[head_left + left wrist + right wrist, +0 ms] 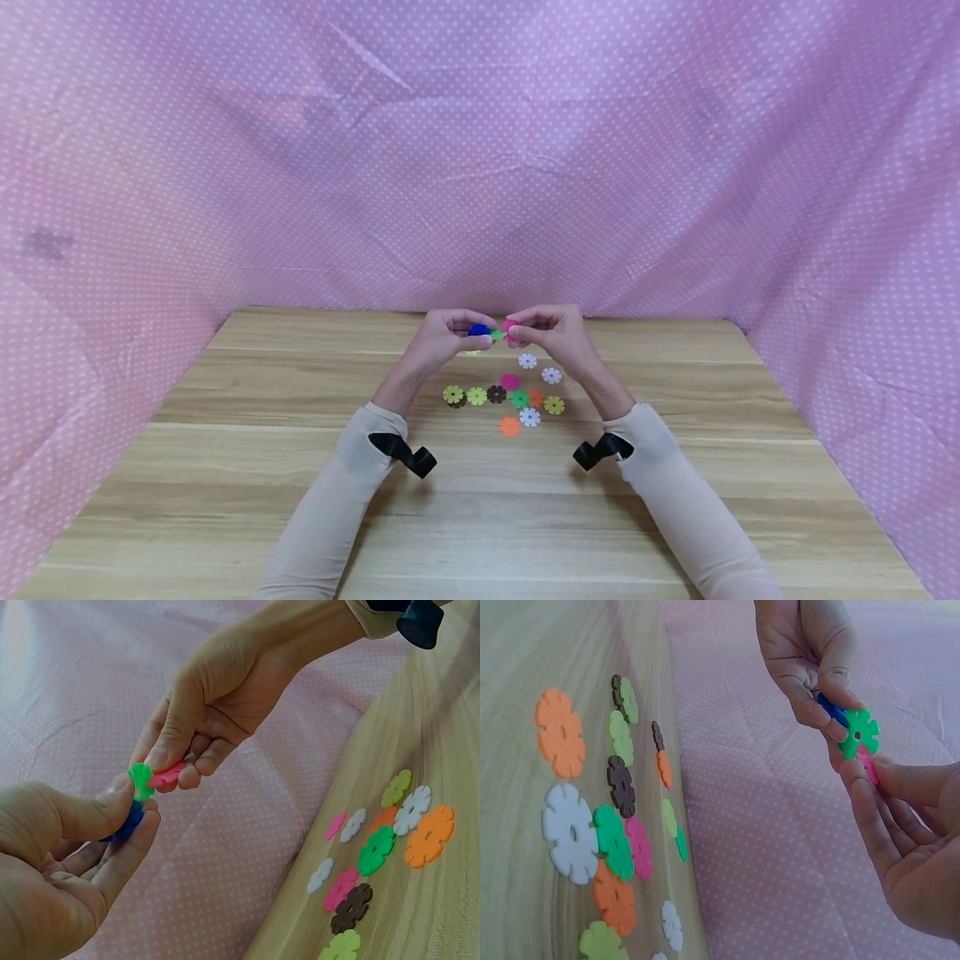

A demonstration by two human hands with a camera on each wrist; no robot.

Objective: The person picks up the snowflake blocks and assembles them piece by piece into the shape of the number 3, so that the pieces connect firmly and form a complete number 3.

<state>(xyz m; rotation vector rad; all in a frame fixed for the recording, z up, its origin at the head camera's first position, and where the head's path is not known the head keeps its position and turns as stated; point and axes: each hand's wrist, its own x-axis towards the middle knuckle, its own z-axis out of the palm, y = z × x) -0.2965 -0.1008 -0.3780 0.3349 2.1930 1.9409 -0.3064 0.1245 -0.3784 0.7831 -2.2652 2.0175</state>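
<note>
My left hand (441, 343) pinches a blue notched plastic disc (129, 823) between thumb and fingers. Opposite it, my right hand (557, 331) holds a pink notched disc (166, 775) the same way. Between the two sits a green notched disc (868, 733), joined edge-on to the blue one and meeting the pink one at its rim. The hands are raised over the far part of the table, fingertips almost together. Part of the blue and pink discs is hidden by the fingers.
Below the hands, several loose notched discs lie on the wooden table (480, 517), among them an orange disc (559, 733), a white disc (571, 834) and a dark brown disc (621, 786). Some overlap. A pink dotted cloth (480, 167) hangs behind the table and along its sides.
</note>
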